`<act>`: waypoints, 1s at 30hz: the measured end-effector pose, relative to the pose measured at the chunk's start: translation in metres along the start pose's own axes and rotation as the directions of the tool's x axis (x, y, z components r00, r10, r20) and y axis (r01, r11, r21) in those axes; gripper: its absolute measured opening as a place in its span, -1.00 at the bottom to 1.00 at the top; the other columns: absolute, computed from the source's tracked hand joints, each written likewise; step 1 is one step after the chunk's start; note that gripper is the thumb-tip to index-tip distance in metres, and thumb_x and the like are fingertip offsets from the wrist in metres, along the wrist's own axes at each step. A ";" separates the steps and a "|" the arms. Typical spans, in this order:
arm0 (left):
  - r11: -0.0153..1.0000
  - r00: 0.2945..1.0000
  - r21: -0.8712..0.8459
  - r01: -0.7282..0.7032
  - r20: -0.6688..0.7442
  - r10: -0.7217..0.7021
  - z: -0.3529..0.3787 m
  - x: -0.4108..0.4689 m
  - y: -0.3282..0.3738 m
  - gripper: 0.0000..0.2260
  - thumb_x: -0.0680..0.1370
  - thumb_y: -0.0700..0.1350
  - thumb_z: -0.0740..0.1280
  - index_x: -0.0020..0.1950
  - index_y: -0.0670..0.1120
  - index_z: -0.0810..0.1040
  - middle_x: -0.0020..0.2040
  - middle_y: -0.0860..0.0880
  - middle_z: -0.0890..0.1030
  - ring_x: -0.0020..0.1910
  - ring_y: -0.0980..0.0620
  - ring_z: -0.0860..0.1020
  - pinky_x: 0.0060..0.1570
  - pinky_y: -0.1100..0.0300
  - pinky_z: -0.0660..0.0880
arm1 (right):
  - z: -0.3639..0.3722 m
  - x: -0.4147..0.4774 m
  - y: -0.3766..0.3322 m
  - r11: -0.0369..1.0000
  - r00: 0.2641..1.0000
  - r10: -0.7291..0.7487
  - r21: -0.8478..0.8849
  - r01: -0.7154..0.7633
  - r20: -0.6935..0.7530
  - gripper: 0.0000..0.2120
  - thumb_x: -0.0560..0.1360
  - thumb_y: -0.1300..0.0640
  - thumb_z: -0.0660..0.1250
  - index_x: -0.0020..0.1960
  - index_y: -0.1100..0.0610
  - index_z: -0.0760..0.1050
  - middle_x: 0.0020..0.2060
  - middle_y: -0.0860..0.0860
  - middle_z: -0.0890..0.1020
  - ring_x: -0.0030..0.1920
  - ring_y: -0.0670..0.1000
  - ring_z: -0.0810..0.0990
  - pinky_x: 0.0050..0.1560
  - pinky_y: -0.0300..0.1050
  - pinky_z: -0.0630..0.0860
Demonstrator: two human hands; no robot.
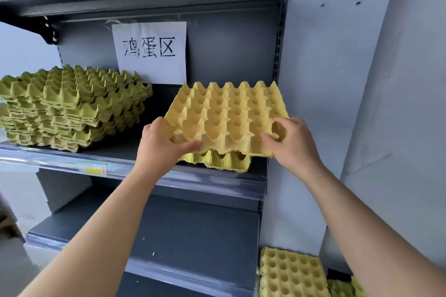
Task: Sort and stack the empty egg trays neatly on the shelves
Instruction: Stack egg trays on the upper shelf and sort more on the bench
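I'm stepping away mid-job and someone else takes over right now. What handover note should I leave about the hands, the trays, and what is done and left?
Left hand: grips the front left edge of the held yellow tray.
Right hand: grips its front right corner.
The held tray sits tilted over the lower yellow tray on the middle shelf; the green stack stands at that shelf's left.
Done: green stack up, yellow pile begun.
Left: seat the held tray squarely; shelve the loose trays lying low at the right.
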State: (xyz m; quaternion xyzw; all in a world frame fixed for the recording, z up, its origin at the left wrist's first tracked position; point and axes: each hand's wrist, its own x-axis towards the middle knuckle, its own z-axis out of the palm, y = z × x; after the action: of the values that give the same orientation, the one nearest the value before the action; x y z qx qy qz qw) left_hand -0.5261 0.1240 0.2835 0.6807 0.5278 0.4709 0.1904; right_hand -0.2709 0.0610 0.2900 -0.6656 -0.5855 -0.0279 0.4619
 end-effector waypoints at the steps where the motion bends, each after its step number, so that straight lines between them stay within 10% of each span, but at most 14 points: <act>1: 1.000 1.000 0.006 0.011 0.008 -0.011 0.000 0.007 -0.006 -0.30 0.19 0.24 0.58 0.19 0.05 0.38 0.20 0.06 0.43 0.14 0.08 0.41 0.05 0.14 0.35 | 0.005 0.005 -0.001 1.000 1.000 0.010 -0.005 -0.010 0.023 -0.47 0.48 -0.07 0.36 0.38 0.10 0.39 0.27 0.08 0.40 0.15 0.03 0.47 0.03 -0.24 0.30; 6: 0.995 0.995 0.016 0.099 0.025 -0.100 0.006 0.032 -0.029 0.14 0.11 0.34 0.55 0.53 -0.07 0.16 0.40 -0.01 0.41 0.33 -0.03 0.42 0.31 -0.02 0.39 | 0.030 0.021 0.002 0.997 0.992 0.046 -0.061 -0.039 0.117 -0.43 0.51 -0.12 0.31 0.42 0.11 0.34 0.31 0.12 0.39 0.29 0.08 0.40 0.07 -0.21 0.29; 18: 0.993 0.988 0.012 0.115 0.100 -0.115 0.020 0.057 -0.077 0.06 0.09 0.34 0.57 0.45 -0.05 0.26 0.22 0.04 0.53 0.14 0.01 0.53 0.18 0.01 0.49 | 0.065 0.020 0.011 0.981 0.983 0.071 -0.188 -0.039 0.167 -0.39 0.46 -0.21 0.32 0.40 0.07 0.36 0.27 0.12 0.38 -0.14 -0.04 0.43 -0.06 -0.21 0.35; 23: 0.990 0.985 0.095 0.100 0.131 -0.112 0.021 0.059 -0.086 0.19 -0.02 0.55 0.42 0.47 -0.01 0.23 0.30 0.03 0.48 0.24 -0.03 0.49 0.25 -0.08 0.45 | 0.070 0.016 0.012 0.975 0.984 0.099 -0.214 -0.066 0.149 -0.39 0.46 -0.23 0.31 0.41 0.06 0.36 0.27 0.11 0.40 -0.05 -0.02 0.49 -0.05 -0.20 0.35; 30: 0.944 0.994 0.314 -0.098 0.070 0.080 0.018 0.056 -0.075 -0.12 0.31 0.34 0.44 0.47 -0.09 0.26 0.43 -0.07 0.33 0.38 -0.15 0.29 0.34 -0.03 0.25 | 0.069 0.005 0.003 0.950 0.989 0.114 -0.303 -0.080 0.095 -0.42 0.48 -0.23 0.27 0.39 0.07 0.39 0.21 0.09 0.47 0.27 0.12 0.41 0.19 -0.03 0.41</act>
State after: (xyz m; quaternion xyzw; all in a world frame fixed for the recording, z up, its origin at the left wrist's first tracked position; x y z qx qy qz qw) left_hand -0.5511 0.2067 0.2428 0.7385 0.5599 0.3688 0.0717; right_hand -0.3021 0.1096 0.2517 -0.7561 -0.5659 -0.0561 0.3238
